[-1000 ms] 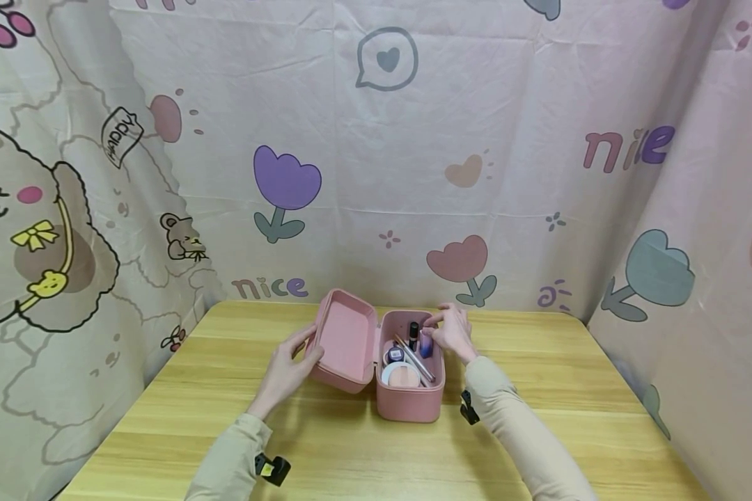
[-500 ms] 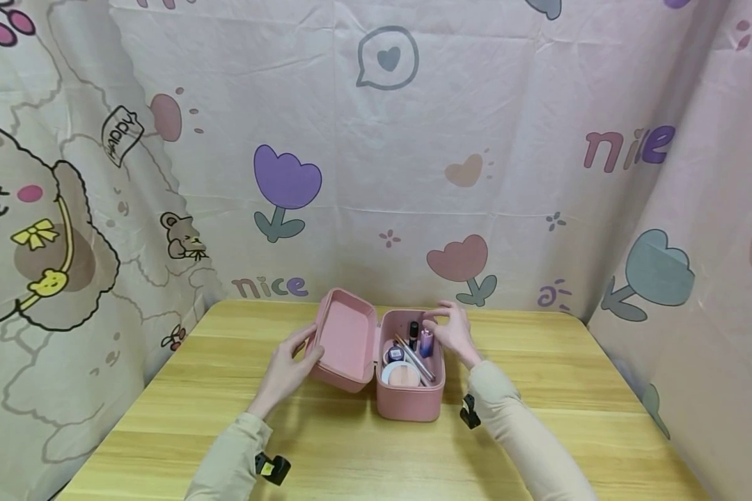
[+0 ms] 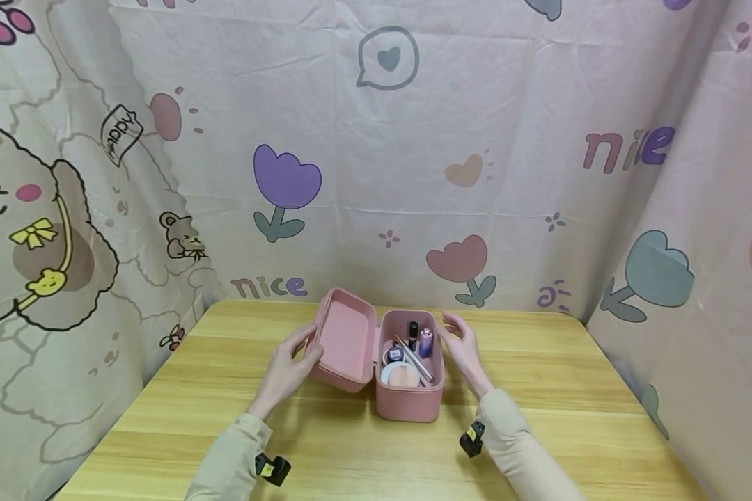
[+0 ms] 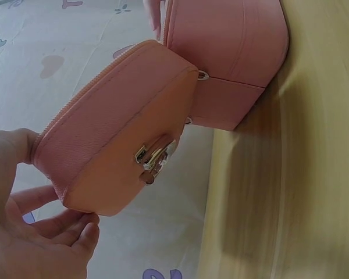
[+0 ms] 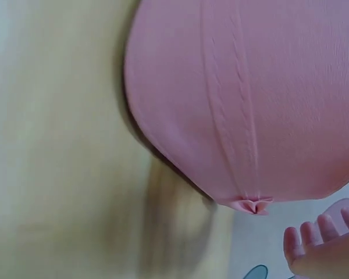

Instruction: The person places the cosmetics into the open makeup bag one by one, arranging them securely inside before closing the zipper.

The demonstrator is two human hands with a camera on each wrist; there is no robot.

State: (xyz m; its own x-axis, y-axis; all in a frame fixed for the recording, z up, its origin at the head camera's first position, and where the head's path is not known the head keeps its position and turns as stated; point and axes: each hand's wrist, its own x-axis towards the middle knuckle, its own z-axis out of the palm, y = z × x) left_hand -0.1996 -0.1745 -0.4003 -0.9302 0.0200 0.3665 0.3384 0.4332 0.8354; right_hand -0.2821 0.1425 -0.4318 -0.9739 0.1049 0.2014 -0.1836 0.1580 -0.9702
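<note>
Pink case (image 3: 409, 406) runs lengthwise away as I watch remotely: left hand (image 3: 288, 365) pinches its lid (image 3: 347, 341); right hand (image 3: 466, 351), loose-fingered, hangs just beside.

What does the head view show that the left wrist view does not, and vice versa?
Only the head view shows the things inside the box, like a black tube and a purple tube. Only the left wrist view shows the outer top of the lid, with its metal-fitted strap. Both show the box, the left hand holding the lid, the table and the curtain.
</note>
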